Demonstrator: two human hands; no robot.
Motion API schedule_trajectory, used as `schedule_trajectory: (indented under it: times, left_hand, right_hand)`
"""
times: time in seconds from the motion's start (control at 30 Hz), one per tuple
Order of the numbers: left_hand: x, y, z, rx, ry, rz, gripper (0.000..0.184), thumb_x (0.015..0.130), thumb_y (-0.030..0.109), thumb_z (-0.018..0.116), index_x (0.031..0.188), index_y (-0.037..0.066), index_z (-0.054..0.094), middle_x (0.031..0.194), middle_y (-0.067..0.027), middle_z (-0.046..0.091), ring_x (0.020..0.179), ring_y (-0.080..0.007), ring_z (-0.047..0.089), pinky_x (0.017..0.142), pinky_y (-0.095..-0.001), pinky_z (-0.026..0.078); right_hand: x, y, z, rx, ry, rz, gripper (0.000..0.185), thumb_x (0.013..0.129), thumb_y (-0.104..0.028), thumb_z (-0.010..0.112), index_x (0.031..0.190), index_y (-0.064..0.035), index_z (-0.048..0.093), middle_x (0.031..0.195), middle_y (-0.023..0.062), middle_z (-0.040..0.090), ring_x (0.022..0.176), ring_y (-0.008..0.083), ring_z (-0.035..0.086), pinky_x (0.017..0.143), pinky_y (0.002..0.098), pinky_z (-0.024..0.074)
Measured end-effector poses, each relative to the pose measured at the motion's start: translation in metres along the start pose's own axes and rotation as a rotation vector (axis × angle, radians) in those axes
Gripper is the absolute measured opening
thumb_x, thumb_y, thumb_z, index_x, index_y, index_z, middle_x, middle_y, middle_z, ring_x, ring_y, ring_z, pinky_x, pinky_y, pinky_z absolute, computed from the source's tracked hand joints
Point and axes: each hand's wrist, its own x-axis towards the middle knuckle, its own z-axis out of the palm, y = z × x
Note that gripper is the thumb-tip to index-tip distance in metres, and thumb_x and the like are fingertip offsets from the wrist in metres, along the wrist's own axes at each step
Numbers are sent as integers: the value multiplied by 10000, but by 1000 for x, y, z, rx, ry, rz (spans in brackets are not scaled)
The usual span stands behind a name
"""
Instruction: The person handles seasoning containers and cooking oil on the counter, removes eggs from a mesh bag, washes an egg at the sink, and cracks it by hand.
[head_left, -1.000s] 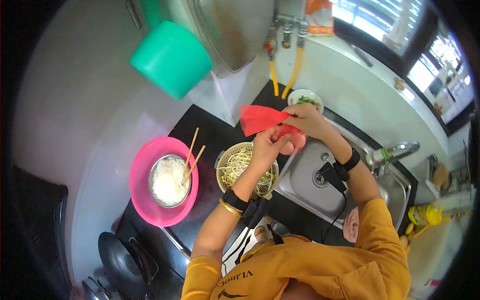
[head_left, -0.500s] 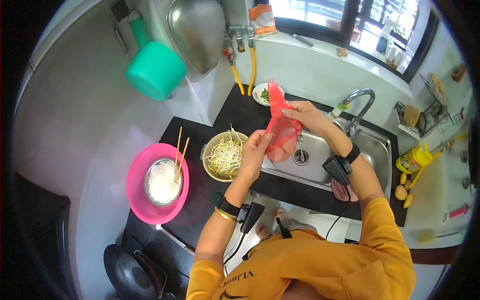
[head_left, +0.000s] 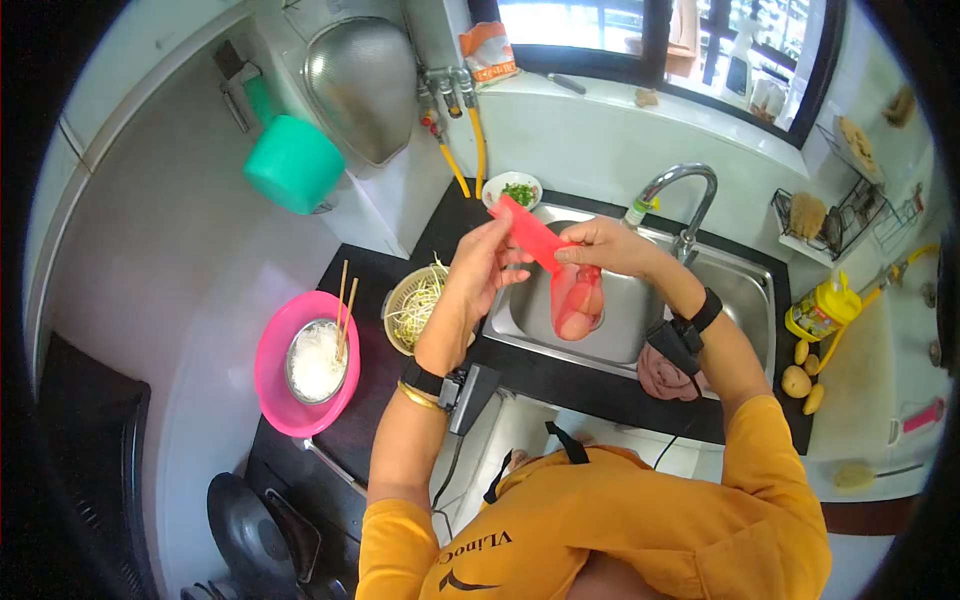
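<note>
A thin red plastic bag (head_left: 577, 300) hangs over the sink (head_left: 625, 345), with a few rounded lumps showing through its lower part; their kind is unclear. My right hand (head_left: 605, 248) pinches the bag's neck between thumb and fingers. At the bag's upper end, my left hand (head_left: 485, 262) grips the stretched plastic near its thumb, while its lower fingers are loosely curled. Below my left hand stands a beige basket (head_left: 392, 318) of bean sprouts (head_left: 415, 305), partly hidden by the hand and forearm. A white dish (head_left: 492, 190) with chopped greens (head_left: 519, 193) is behind my hands.
To the left, a pink basin (head_left: 268, 372) holds a metal bowl of white noodles (head_left: 318, 365) with chopsticks (head_left: 346, 305). The faucet (head_left: 690, 215) rises behind the sink. A pink cloth (head_left: 665, 378) hangs on its front edge. Potatoes (head_left: 796, 382) lie right, near a yellow container (head_left: 825, 308).
My left hand has moved up and left to the bag's top end, pulling the neck out into a strip. The bag hangs lower from my right hand. The view has shifted slightly.
</note>
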Motion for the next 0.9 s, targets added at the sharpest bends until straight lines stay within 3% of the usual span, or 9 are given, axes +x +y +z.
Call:
schedule_trajectory:
  times: [0.1,0.2,0.27,0.4,0.5,0.6,0.73,0.8,0.9]
  left_hand:
    - [5,-14,13,35,-20,18,156,866,165,538,952,41,577,825,-40,623,671,-87,586,560,-233,524]
    - [4,-31,29,31,-3,-2,149,842,120,575,953,20,576,830,-55,630,674,-102,599,576,-241,537]
    - [2,-40,44,4,5,-34,153,832,117,590,951,21,578,835,-58,632,676,-103,602,583,-236,536]
    - [9,-62,71,-118,-40,-82,164,815,118,618,947,25,585,851,-64,638,690,-102,611,611,-215,533]
    - [18,-83,87,-215,-63,-94,164,825,113,606,959,23,580,856,-67,638,694,-105,614,625,-208,529]
    - [21,-99,107,-280,-50,-100,157,833,106,594,967,28,576,876,-75,632,681,-111,611,619,-212,528]
    - [24,-123,111,-330,-72,-88,186,831,105,596,1001,34,567,896,-66,623,720,-120,611,633,-216,524]
    - [20,-132,112,-254,-30,-56,209,827,100,601,1022,35,563,917,-57,621,747,-122,610,644,-219,520]
    - [15,-146,120,-172,17,-24,164,825,97,602,978,41,585,909,-51,626,776,-116,606,650,-216,514]
  right_hand:
    - [-14,21,-14,-21,-5,-55,241,863,-271,558,906,-45,632,636,-65,493,576,16,437,506,186,368]
    - [-32,44,-22,78,10,-93,270,872,-292,543,938,-43,623,646,-53,505,554,19,448,502,183,399]
    - [-46,50,-27,91,-13,-25,228,874,-233,539,902,-21,618,715,-48,538,671,24,461,599,197,390]
    - [-62,80,-36,201,10,-125,230,879,-230,535,918,-18,613,734,-37,558,689,28,480,615,199,406]
    - [-78,96,-43,123,24,-100,261,874,-263,544,937,-17,607,720,-27,545,684,36,493,575,213,430]
    - [-96,110,-38,294,21,-37,249,867,-233,554,973,-10,585,762,-19,554,711,47,495,586,221,438]
    - [-117,123,-26,352,209,-95,252,866,-178,551,1063,-26,514,860,6,562,740,76,544,633,230,478]
    - [-131,121,-22,328,602,28,215,856,-180,564,1008,-37,518,828,9,556,730,72,541,595,218,466]
    - [-148,90,-17,556,437,217,209,837,-175,591,974,-35,517,826,7,561,718,58,535,582,201,445]
